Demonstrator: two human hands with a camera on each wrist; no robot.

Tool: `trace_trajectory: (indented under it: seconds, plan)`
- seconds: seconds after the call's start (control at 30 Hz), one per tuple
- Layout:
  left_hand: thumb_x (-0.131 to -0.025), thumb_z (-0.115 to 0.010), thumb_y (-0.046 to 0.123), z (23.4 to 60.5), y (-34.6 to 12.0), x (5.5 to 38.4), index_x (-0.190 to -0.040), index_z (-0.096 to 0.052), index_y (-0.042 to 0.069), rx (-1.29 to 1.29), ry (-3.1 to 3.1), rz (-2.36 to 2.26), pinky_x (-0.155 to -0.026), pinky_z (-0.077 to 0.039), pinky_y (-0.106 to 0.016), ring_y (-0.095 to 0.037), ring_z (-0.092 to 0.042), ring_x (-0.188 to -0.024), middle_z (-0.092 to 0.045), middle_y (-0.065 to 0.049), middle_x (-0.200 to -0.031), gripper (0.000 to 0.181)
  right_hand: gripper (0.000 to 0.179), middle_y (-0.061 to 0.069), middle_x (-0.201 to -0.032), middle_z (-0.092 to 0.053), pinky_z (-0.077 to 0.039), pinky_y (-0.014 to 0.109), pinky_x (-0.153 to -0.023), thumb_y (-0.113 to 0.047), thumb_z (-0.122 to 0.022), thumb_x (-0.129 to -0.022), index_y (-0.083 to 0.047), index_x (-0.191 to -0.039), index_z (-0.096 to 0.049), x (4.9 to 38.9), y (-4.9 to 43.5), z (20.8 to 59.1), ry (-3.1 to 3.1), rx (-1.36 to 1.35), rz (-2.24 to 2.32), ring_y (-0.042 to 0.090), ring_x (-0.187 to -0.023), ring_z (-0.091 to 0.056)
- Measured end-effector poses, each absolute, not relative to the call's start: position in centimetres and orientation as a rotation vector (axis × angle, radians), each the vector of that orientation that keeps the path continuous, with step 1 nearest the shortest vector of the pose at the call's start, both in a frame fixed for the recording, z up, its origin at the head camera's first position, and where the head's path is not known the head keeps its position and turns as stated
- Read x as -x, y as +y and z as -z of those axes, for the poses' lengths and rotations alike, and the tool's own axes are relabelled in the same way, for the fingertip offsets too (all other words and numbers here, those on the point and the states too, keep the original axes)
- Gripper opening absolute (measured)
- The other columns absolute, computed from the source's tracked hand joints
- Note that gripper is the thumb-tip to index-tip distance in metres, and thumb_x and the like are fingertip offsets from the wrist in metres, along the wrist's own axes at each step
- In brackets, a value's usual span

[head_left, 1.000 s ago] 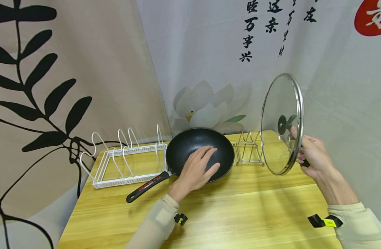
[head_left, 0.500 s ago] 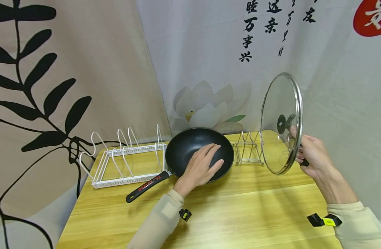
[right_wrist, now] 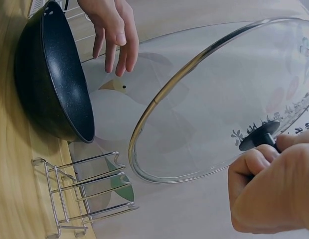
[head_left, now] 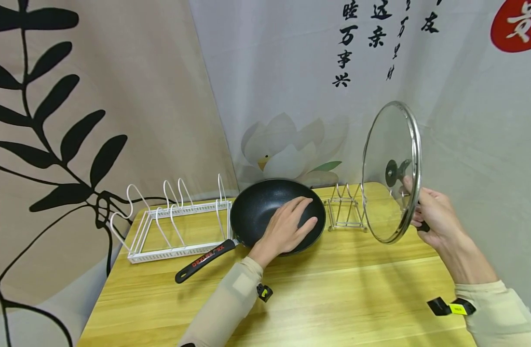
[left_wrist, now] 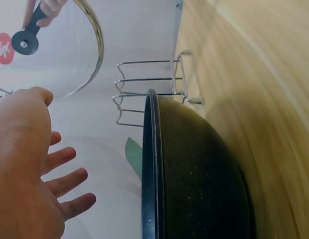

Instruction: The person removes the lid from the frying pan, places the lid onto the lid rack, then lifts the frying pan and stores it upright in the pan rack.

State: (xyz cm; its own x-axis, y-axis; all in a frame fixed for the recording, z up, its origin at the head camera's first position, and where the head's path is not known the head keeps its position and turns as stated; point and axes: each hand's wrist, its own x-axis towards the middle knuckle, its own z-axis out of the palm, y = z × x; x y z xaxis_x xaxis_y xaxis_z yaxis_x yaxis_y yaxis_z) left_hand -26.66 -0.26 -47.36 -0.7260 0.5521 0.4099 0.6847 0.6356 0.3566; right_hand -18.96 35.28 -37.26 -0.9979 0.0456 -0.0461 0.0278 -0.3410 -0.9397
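A black frying pan (head_left: 258, 207) stands on the table, its handle (head_left: 204, 261) pointing to the front left. Over the pan hovers my left hand (head_left: 284, 229), fingers spread and holding nothing; both wrist views show it apart from the rim. My right hand (head_left: 441, 221) grips the dark handle of a glass lid (head_left: 384, 135) with a metal rim. The lid is held nearly upright in the air, right of the pan. In the right wrist view, curled fingers (right_wrist: 249, 167) wrap the lid's handle beside its round black base (right_wrist: 259, 135).
Left of the pan stands a white rack (head_left: 178, 251) with upright hoops. A small silver wire rack (head_left: 347, 224) sits between pan and lid, near the back edge of the wooden table (head_left: 334, 299). A printed curtain (head_left: 291, 58) hangs behind.
My left hand has drifted to the right and slightly away from me over the pan. The right hand and the lid have barely moved.
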Motion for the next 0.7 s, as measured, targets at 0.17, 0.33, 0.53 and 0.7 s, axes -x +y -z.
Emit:
trace_trajectory:
  seconds: [0.17,0.33,0.53,0.7]
  plan:
    - [-0.12,-0.052,0.048,47.2,0.5,26.9,-0.168,-0.05,0.013,0.996,-2.611,0.786,-0.129,-0.05,-0.056,-0.033,-0.056,-0.158,-0.055,-0.014,-0.171,0.06,0.034,-0.009,-0.066,-0.061,-0.012,0.032,-0.053,-0.029,-0.065,-0.117,-0.011,-0.093,-0.082,19.0,35.4,37.2,-1.794,0.093,-2.566,0.015,-0.061,-0.018]
    - [-0.12,-0.051,0.048,47.0,1.4,27.2,-0.169,-0.049,0.013,0.977,-2.635,0.836,-0.126,-0.053,-0.052,-0.034,-0.06,-0.154,-0.053,-0.013,-0.173,0.06,0.033,-0.009,-0.067,-0.06,-0.014,0.03,-0.051,-0.027,-0.065,-0.117,-0.01,-0.095,-0.082,19.1,35.4,37.3,-1.775,0.099,-2.593,0.014,-0.061,-0.018]
    - [-0.121,-0.048,0.049,47.0,2.3,27.5,-0.17,-0.048,0.014,0.965,-2.671,0.854,-0.126,-0.054,-0.05,-0.032,-0.061,-0.154,-0.051,-0.011,-0.174,0.061,0.033,-0.01,-0.067,-0.057,-0.013,0.031,-0.051,-0.028,-0.064,-0.117,-0.009,-0.096,-0.082,19.0,35.4,37.4,-1.771,0.087,-2.605,0.014,-0.061,-0.016]
    - [-0.121,-0.049,0.05,46.8,3.2,27.9,-0.17,-0.048,0.013,0.967,-2.669,0.886,-0.126,-0.054,-0.049,-0.031,-0.06,-0.155,-0.051,-0.012,-0.174,0.062,0.033,-0.01,-0.065,-0.055,-0.012,0.031,-0.053,-0.028,-0.063,-0.117,-0.009,-0.097,-0.081,19.2,35.3,37.2,-1.772,0.067,-2.597,0.015,-0.062,-0.015]
